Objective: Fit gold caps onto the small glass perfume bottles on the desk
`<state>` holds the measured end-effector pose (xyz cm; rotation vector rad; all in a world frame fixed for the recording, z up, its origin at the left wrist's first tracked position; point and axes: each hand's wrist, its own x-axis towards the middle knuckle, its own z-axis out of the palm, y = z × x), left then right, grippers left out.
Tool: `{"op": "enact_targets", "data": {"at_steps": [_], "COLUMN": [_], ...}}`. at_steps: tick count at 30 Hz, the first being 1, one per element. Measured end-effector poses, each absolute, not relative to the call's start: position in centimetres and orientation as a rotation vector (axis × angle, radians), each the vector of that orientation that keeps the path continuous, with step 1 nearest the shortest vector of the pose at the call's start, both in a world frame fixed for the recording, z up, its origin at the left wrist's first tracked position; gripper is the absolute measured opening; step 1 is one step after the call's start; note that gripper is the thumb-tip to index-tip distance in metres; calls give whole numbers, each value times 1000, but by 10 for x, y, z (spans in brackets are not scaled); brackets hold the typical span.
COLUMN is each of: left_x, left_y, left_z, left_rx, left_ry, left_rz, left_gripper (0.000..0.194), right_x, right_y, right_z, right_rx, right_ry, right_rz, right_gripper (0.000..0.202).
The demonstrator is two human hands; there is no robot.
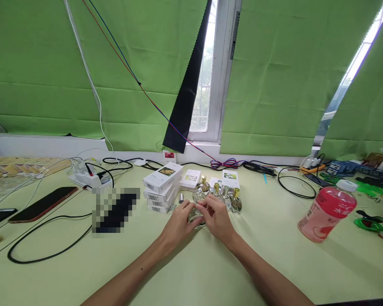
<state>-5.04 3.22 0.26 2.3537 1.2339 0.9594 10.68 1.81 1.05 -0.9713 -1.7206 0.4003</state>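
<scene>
A clear glass perfume bottle stands on the table between my hands, partly covered by them. My left hand is closed around its left side, thumb across the front. At the bottle's top my right hand pinches with thumb and fingers, which hide the neck. Just behind my left hand is a small silver cap. More glass perfume bottles are grouped behind my right hand, among them a gold-capped one and another gold-topped one. Left of them rises a stack of white boxes.
Further white boxes lie behind the bottles. A pink drink bottle stands to the right. Phones, a power strip and a looping black cable occupy the left. Bundled wires run along the wall.
</scene>
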Motion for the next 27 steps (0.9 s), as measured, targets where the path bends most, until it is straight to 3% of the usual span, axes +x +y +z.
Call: {"op": "enact_targets", "data": {"at_steps": [19,27], "left_x": [-48,-46], "left_y": [26,24], "left_z": [10,2], "left_rx": [2360,2224], "left_ry": [1268,1143], "left_rz": [957,971], "left_gripper": [18,38], "right_x": [107,108], "right_y": [19,20], "right_z": [10,9], "right_rx": [-991,-979], "right_ry": [-1719,-1706], "right_rz": [373,378], "right_gripper": [22,22]}}
